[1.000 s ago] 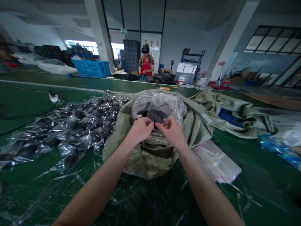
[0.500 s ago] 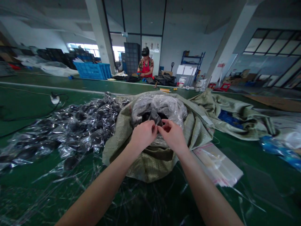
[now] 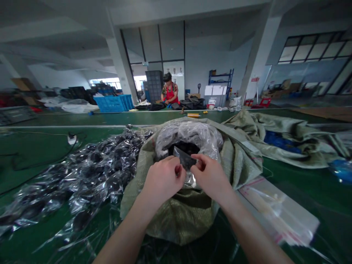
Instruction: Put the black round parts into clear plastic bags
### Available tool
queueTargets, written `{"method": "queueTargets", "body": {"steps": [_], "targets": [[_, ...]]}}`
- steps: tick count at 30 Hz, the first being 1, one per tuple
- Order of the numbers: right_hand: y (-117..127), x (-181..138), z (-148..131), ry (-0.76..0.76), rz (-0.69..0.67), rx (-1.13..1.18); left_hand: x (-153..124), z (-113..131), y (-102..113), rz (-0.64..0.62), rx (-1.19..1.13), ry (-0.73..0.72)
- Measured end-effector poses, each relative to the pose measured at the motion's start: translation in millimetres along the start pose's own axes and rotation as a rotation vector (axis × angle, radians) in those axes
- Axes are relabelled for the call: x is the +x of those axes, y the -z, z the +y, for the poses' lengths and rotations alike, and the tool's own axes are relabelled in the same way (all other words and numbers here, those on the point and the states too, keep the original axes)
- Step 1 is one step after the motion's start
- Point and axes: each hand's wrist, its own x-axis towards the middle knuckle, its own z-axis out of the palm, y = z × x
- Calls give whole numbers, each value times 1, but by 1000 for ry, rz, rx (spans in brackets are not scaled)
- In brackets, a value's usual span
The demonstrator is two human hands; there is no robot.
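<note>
My left hand point(image 3: 165, 176) and my right hand point(image 3: 209, 174) are close together over the mouth of a woven sack point(image 3: 178, 220). Each is closed in a pinch on a small clear plastic bag point(image 3: 183, 158), which looks dark against what lies behind it. Its corner points up between my hands; whether anything is inside, I cannot tell. A crumpled clear liner point(image 3: 189, 130) lines the sack's opening, and dark objects point(image 3: 188, 147) show within. Left of the sack lies a heap of dark rounded pieces point(image 3: 96, 172) in clear wrappers.
Flat clear bags point(image 3: 286, 209) lie to the right of the sack. Farther right is another woven sack point(image 3: 310, 146) with blue material point(image 3: 282, 142). A power strip point(image 3: 72, 139) with cables lies at left. Across the green table, a person point(image 3: 169, 91) works near a blue crate point(image 3: 114, 103).
The view has tilted up and come closer to the sack. My hands have moved slightly apart, and more of the plastic bag shows between them.
</note>
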Motion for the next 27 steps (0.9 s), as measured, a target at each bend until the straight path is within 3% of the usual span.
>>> {"method": "queueTargets", "body": {"steps": [3, 6, 9, 12, 16, 21, 25, 27], "targets": [[0, -2, 0, 65, 25, -8, 2, -3, 3, -1, -20, 21], [2, -1, 2, 133, -35, 98, 6, -11, 7, 17, 1, 86], [-2, 12, 17, 133, -47, 164, 11, -25, 11, 32, 33, 173], [-19, 39, 41, 103, 5, -113, 15, -40, 13, 32, 60, 249], [-61, 75, 68, 146, -264, -504, 17, -53, 13, 23, 84, 281], [-98, 98, 80, 136, -357, -554, 18, -59, 9, -3, 112, 283], [-89, 106, 79, 112, -364, -561, 18, -60, 9, -20, 130, 294], [-74, 103, 71, 109, -280, -526, 19, -59, 9, -39, 132, 307]]}}
